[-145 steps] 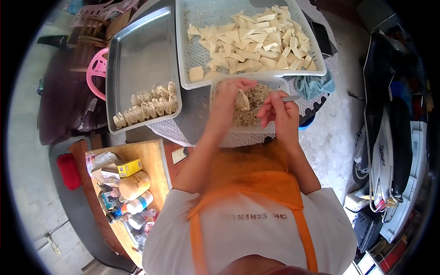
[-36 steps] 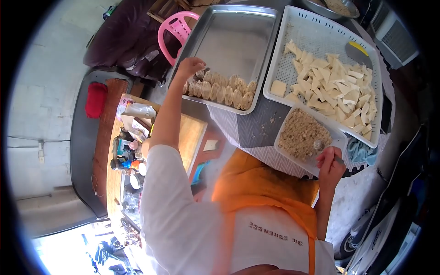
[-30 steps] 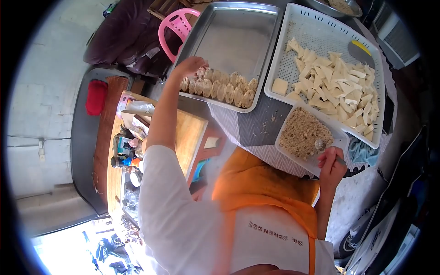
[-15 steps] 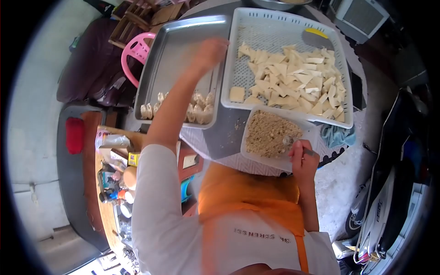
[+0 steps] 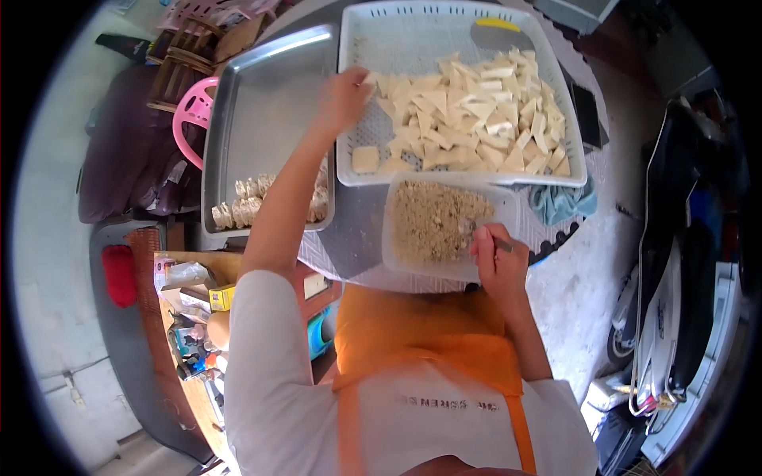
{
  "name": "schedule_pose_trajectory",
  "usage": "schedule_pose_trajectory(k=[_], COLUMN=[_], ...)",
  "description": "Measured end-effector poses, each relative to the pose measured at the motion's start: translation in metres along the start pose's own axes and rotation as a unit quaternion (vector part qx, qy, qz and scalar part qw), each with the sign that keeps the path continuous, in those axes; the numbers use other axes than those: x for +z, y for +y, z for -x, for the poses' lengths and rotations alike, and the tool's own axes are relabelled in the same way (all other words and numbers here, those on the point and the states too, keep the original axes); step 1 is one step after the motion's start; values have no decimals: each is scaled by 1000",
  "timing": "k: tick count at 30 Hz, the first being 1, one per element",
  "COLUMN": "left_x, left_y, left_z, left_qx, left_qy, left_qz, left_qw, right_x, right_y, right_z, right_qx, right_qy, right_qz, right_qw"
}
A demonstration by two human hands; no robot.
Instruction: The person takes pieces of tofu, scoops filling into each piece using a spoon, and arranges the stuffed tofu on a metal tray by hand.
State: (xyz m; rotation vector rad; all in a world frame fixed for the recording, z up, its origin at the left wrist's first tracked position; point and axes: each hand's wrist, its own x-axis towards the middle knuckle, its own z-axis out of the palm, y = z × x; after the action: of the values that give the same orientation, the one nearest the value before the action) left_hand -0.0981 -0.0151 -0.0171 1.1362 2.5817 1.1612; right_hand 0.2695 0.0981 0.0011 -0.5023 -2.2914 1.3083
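My left hand (image 5: pixel 347 97) reaches over the left wall of the white perforated basket (image 5: pixel 344 147), its fingertips closed at the edge of a heap of pale triangular pieces (image 5: pixel 476 111); whether they pinch a piece is too small to tell. In my right hand (image 5: pixel 498 252) is a metal spoon (image 5: pixel 506 247), its bowl end at the crumbly brown filling (image 5: pixel 432 222) in a white container (image 5: pixel 390 238). On the metal tray (image 5: pixel 270 103), two rows of filled pieces (image 5: pixel 242 211) stand along the near edge, partly hidden by my left forearm.
A scraper with a yellow edge (image 5: pixel 498 24) lies at the basket's far side. A blue cloth (image 5: pixel 562 203) is at the table's right edge. A pink chair (image 5: pixel 193 119) stands beyond the tray, and a wooden table (image 5: pixel 210 408) with bottles and boxes is at lower left.
My left hand has left the rows on the metal tray and moved right to the basket's heap. My right hand has stayed by the filling with the spoon. The view has turned.
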Motion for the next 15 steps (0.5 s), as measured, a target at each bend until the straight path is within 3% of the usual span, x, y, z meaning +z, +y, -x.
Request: schedule_pose_trajectory(k=[2, 4, 5, 7, 9, 12, 15], left_x=[-2, -20, -22, -15, -4, 11, 24], left_y=[13, 56, 70, 97, 112, 128, 139], left_z=[22, 60, 75, 101, 126, 157, 170], left_qx=[-92, -154, -162, -171, -183, -180, -206], left_qy=[-25, -45, -42, -30, -46, -90, -110], left_qz=[287, 521, 565, 650, 625, 630, 652], left_qw=[953, 839, 808, 740, 757, 750, 722], right_x=[0, 1, 2, 0, -6, -7, -6], right_y=[2, 3, 7, 9, 8, -4, -25], right_z=[0, -3, -6, -13, -20, -19, -13], right_qx=[-10, -15, -16, -17, 9, 50, -8], right_qy=[2, 4, 5, -2, -24, 47, 75], right_qz=[-1, -8, -6, -18, -38, -216, -222], right_qw=[1000, 1000, 1000, 1000, 999, 974, 972])
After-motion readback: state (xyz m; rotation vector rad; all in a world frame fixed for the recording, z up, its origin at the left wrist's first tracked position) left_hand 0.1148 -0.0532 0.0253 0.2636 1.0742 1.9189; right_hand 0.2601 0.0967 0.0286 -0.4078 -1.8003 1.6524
